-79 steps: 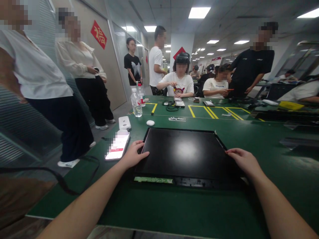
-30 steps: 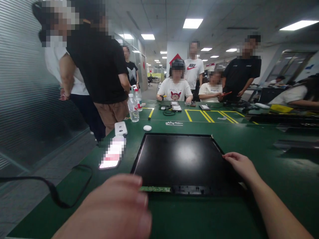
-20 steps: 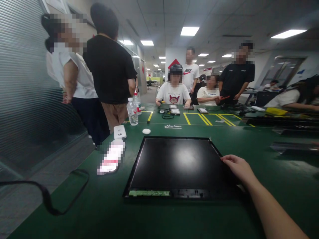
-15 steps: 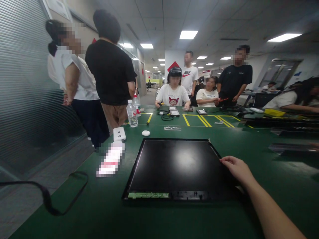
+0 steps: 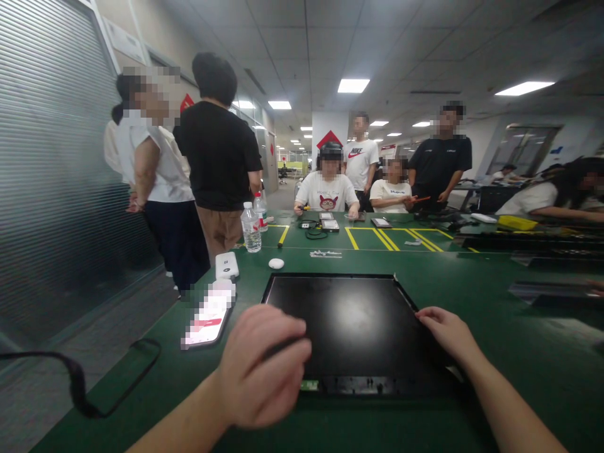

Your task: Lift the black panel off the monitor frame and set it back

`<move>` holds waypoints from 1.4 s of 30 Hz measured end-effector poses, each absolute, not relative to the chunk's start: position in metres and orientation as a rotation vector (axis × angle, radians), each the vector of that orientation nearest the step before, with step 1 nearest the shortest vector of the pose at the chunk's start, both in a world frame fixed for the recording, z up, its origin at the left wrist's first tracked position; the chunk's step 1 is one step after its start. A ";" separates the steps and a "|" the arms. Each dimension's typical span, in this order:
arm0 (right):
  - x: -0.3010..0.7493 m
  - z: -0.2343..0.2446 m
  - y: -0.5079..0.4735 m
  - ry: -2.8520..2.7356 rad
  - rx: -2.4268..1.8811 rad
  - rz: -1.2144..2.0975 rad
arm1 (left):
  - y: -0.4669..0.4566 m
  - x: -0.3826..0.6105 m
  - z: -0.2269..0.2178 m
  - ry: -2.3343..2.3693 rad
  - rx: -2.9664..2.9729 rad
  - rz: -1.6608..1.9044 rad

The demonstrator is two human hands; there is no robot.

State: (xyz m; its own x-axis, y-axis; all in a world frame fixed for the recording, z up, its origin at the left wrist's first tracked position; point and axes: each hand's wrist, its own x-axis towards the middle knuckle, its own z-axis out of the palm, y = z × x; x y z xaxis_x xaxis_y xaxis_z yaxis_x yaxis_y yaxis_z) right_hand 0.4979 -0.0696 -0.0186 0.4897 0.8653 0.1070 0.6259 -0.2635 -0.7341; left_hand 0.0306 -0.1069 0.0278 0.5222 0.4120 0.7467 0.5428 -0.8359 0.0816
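Note:
A black monitor screen lies flat on the green table, its thin frame raised around the edge. Part of a green strip shows along its near edge; my left hand covers the rest. My left hand is over the screen's near left corner, fingers bent, with a gap between the fingertips and nothing visible in them. I cannot tell whether it touches the screen. At the screen's right edge, my right hand pinches the frame between thumb and fingers.
Left of the screen lie a lit phone, a white power bank and a small white case. Water bottles stand beyond. A black strap hangs at the left. Across the table, a person handles small parts.
My left hand has come into view from the lower left and now covers the screen's near left corner. My right hand stays on the right edge. The view has tilted up slightly.

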 end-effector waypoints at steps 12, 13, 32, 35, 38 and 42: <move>0.503 -0.024 -0.068 -1.240 -1.960 0.394 | -0.021 0.020 0.008 -2.061 -2.575 -0.443; 0.505 -0.025 -0.068 -1.247 -1.958 0.389 | -0.021 0.021 0.008 -2.091 -2.559 -0.431; 0.499 -0.024 -0.069 -1.212 -1.956 0.353 | -0.007 0.009 0.008 -2.237 -2.571 -1.064; 0.500 -0.023 -0.069 -1.209 -1.958 0.348 | -0.010 0.012 0.016 -2.374 -2.531 -1.371; 0.500 -0.022 -0.069 -1.198 -1.983 0.351 | -0.015 0.017 0.026 -2.621 -2.333 -1.774; 0.501 -0.022 -0.069 -1.184 -1.987 0.351 | -0.020 0.024 0.034 -2.939 -1.914 -2.063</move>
